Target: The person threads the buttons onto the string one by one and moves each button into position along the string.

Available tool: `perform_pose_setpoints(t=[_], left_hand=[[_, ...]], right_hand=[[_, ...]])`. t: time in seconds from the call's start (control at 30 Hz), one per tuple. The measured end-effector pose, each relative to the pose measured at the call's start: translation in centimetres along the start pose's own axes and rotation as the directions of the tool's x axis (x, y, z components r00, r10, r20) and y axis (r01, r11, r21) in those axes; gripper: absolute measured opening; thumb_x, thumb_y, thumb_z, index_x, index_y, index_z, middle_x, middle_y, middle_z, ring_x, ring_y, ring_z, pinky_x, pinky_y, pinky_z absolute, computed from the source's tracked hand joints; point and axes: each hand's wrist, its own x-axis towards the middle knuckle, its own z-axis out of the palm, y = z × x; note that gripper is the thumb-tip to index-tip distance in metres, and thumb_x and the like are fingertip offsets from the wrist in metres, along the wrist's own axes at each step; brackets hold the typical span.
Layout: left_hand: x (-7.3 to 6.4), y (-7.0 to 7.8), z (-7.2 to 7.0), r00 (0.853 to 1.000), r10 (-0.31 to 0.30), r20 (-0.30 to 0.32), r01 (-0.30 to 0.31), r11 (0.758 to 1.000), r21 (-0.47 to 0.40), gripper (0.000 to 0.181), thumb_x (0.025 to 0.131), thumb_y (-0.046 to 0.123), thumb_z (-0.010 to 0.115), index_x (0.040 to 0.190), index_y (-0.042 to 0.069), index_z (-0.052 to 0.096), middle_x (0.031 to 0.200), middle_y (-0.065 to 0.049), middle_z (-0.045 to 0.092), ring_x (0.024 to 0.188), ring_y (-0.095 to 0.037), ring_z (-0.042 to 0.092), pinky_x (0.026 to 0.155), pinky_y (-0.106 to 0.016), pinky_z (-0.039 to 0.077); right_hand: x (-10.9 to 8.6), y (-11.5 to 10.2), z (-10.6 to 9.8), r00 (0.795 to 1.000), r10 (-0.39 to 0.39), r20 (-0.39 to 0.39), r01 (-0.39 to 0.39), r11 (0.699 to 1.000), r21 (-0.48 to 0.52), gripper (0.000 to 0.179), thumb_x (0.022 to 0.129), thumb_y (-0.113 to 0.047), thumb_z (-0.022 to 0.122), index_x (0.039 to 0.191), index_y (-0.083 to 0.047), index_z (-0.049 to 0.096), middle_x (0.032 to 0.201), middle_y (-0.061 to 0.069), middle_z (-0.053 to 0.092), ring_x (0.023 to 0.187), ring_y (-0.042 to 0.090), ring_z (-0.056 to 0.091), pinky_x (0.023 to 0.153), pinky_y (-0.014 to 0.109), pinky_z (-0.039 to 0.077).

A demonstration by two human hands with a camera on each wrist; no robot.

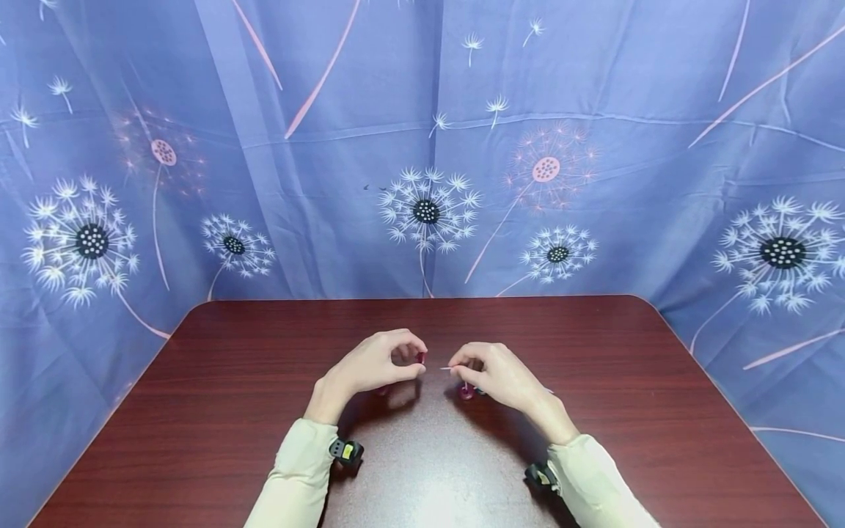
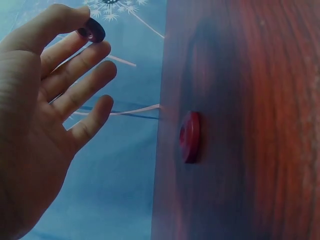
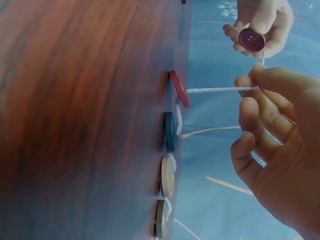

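My left hand (image 1: 376, 364) pinches a dark red button (image 3: 251, 40) between thumb and forefinger, held above the table with its small holes showing in the right wrist view. Facing it, my right hand (image 1: 499, 375) pinches a white string (image 3: 220, 90) near its end, and a short tip pokes out toward the button. The string runs down to a red button (image 3: 179, 90) tilted on the table. Behind that, along the same string, stand a dark green button (image 3: 170, 132), a tan one (image 3: 166, 176) and a brownish one (image 3: 161, 219).
A loose red button (image 2: 190, 137) lies on the tabletop below my left hand. The dark reddish wood table (image 1: 198, 411) reaches back to a blue curtain (image 1: 317, 183) printed with dandelions. Dark cameras are strapped at both wrists.
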Motion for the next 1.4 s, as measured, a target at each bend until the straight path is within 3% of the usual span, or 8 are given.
perform_pose_setpoints(t=[0.13, 0.3, 0.57, 1.0, 1.4], left_hand=[[0.1, 0.1, 0.1, 1.000, 0.014, -0.001, -0.014, 0.998, -0.058, 0.026, 0.087, 0.030, 0.075, 0.110, 0.021, 0.069, 0.093, 0.012, 0.069, 0.086, -0.002, 0.064, 0.078, -0.024, 0.053], [0.2, 0.2, 0.3, 1.000, 0.002, 0.006, -0.002, 0.995, -0.103, 0.024, 0.087, 0.027, 0.075, 0.110, 0.025, 0.068, 0.093, 0.014, 0.069, 0.085, 0.000, 0.065, 0.078, -0.025, 0.053], [0.3, 0.7, 0.4, 1.000, 0.002, 0.021, 0.001, 0.987, -0.158, 0.028, 0.088, 0.023, 0.075, 0.114, 0.013, 0.070, 0.095, 0.008, 0.072, 0.086, -0.004, 0.067, 0.082, -0.035, 0.056], [0.5, 1.0, 1.3, 0.999, 0.005, 0.046, 0.003, 0.987, -0.162, 0.026, 0.087, 0.020, 0.075, 0.112, 0.016, 0.070, 0.091, 0.013, 0.071, 0.085, -0.001, 0.067, 0.082, -0.033, 0.057], [0.7, 1.4, 1.6, 0.998, 0.059, 0.035, -0.054, 0.991, -0.124, 0.029, 0.085, 0.020, 0.077, 0.112, 0.014, 0.070, 0.093, 0.012, 0.070, 0.087, 0.000, 0.066, 0.080, -0.025, 0.056]], right_hand=[[0.0, 0.1, 0.0, 0.999, -0.019, -0.026, 0.018, 1.000, -0.021, 0.012, 0.095, -0.020, 0.067, 0.102, -0.014, 0.074, 0.083, 0.004, 0.073, 0.064, 0.018, 0.068, 0.060, 0.021, 0.050], [0.1, 0.2, 0.1, 0.995, -0.059, -0.079, 0.052, 0.995, -0.086, 0.009, 0.093, -0.022, 0.069, 0.099, -0.020, 0.075, 0.082, -0.010, 0.070, 0.068, 0.005, 0.062, 0.063, 0.021, 0.050], [0.2, 0.1, 0.3, 0.993, -0.066, -0.097, 0.055, 0.992, -0.112, 0.009, 0.093, -0.022, 0.070, 0.099, -0.020, 0.075, 0.081, -0.014, 0.067, 0.069, -0.001, 0.059, 0.065, 0.020, 0.050], [0.0, -0.2, 0.7, 0.994, -0.038, -0.101, 0.023, 0.989, -0.144, 0.009, 0.093, -0.022, 0.070, 0.098, -0.017, 0.075, 0.080, -0.014, 0.067, 0.068, -0.003, 0.058, 0.067, 0.021, 0.050], [0.1, -0.4, 0.6, 0.994, -0.024, -0.107, 0.008, 0.989, -0.148, 0.004, 0.092, -0.021, 0.070, 0.093, -0.023, 0.073, 0.077, -0.015, 0.066, 0.062, -0.004, 0.056, 0.063, 0.020, 0.048]])
